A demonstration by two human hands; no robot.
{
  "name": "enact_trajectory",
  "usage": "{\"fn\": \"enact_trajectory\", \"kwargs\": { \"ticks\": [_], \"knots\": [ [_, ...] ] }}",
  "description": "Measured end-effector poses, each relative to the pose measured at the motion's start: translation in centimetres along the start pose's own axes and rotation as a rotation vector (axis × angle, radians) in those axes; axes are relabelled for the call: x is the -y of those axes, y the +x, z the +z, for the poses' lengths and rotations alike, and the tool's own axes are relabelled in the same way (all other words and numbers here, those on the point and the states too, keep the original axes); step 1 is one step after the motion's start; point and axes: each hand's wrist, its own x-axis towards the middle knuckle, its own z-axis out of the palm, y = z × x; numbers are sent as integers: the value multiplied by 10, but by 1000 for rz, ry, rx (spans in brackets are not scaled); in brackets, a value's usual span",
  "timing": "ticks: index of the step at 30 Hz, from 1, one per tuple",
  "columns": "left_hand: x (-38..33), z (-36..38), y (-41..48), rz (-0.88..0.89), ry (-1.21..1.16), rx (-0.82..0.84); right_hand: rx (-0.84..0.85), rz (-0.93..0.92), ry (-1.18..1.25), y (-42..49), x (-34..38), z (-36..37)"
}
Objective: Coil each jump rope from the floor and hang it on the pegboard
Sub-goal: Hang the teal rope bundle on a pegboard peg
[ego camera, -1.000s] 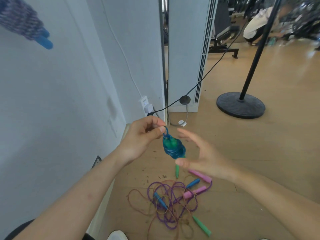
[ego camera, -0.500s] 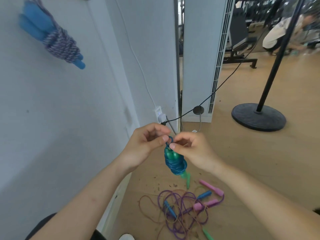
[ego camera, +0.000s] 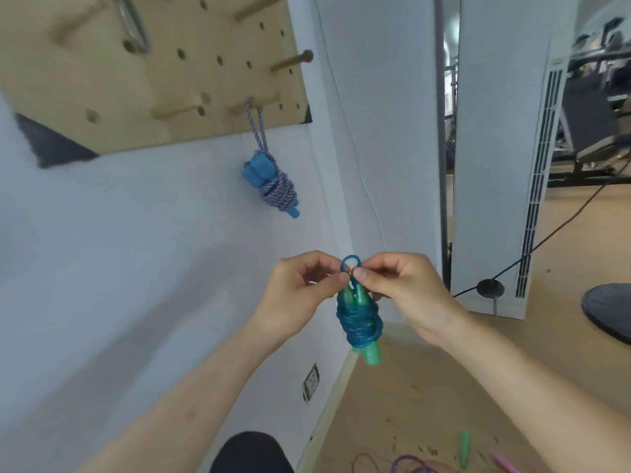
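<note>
A coiled blue jump rope with green handles hangs between my hands at chest height. My left hand and my right hand each pinch the base of its small blue loop, which sticks up between my fingertips. The wooden pegboard is on the white wall at upper left. A coiled blue-and-white rope with blue handles hangs from one of its lower pegs. More ropes, purple and orange with a green handle, lie on the floor at the bottom edge.
Several bare wooden pegs stick out of the board. A white tower unit stands to the right with a black cable running to it. A round black stand base sits on the wooden floor at far right. A wall socket is low on the wall.
My view has tilted up from the floor to the pegboard. My right hand joined the left at the loop, and both have lifted the coiled blue rope higher.
</note>
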Motion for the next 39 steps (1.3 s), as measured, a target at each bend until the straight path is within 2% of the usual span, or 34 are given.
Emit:
{"fn": "enact_trajectory", "kwargs": {
  "ticks": [4, 9, 22, 25, 32, 39],
  "knots": [
    [-37, -34, -3, 22, -59, -146, 89, -14, 145, 24, 44, 25],
    [-78, -72, -5, 42, -72, -248, 197, 41, 351, 49, 91, 57],
    [-175, -159, 27, 249, -79, -550, 317, -107, 445, 110, 211, 136],
    [-184, -172, 36, 269, -86, -588, 310, -133, 458, 123, 222, 152],
    [-188, -188, 57, 226, -105, -672, 248, -65, 584, 147, 226, 182],
    [-192, -198, 65, 204, -96, -744, 269, -28, 555, 164, 226, 192]
  ]
}}
